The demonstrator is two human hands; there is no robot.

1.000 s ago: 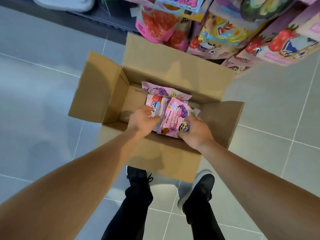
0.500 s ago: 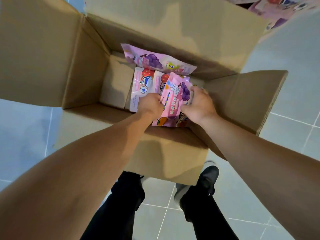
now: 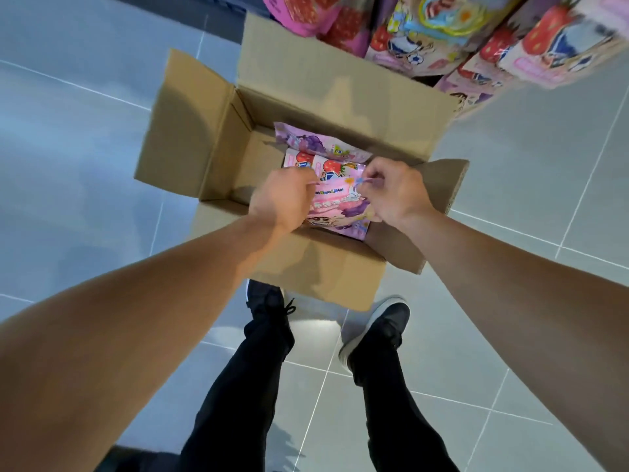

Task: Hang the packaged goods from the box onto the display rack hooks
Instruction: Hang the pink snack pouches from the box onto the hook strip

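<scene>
Packets sit in the box [image 3: 306,274], which stands open on the grey tiled floor [image 3: 68,165] with all four flaps folded out. A pink packet [image 3: 335,207] is held over the near half of the box opening, between both hands. The left hand [image 3: 280,199] has its fingers curled round the packet's left edge. The right hand [image 3: 391,194] pinches the top right corner with curled fingers and thumb. Beyond the pink packet, toward the box's far wall, a strawberry packet [image 3: 326,165] lies flat, and a purple grape packet [image 3: 316,143] leans against that wall. The left part of the box floor is bare cardboard, so there is room beside the packets. Past the far flap, hung packets [image 3: 459,39] on the rack overhang the far right corner of the box. On the near side, two black shoes [image 3: 377,330] stand close to the near flap; the left shoe's toe is hidden under it. Open tile lies to the left and right of the box.
</scene>
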